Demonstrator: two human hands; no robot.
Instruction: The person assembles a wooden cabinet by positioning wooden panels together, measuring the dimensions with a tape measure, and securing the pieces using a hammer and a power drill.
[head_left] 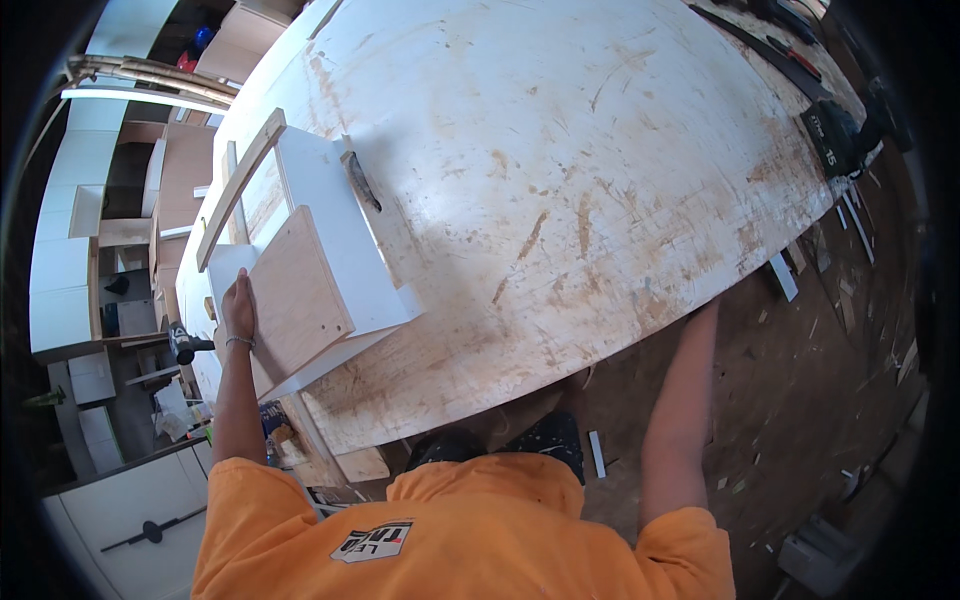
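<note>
A white box-like cabinet piece [322,180] lies on the left part of the worktable, with a bare plywood panel [298,285] on the side nearest me. My left hand [238,308] is closed around the edge of this box beside the plywood. Across the box's far left end runs a narrow wooden strip [240,190]. A dark, slim object [361,182] rests against the box's right side; its kind is unclear. My right forearm [680,420] reaches to the table's near right edge, where the hand is hidden below the top.
The white worktable [520,150] is scuffed with brown stains. A black power tool [838,138] and long dark tools [765,50] lie at its right side. A drill [186,343] stands by the left edge. Offcuts [783,277] litter the floor; cabinet parts [60,260] stand left.
</note>
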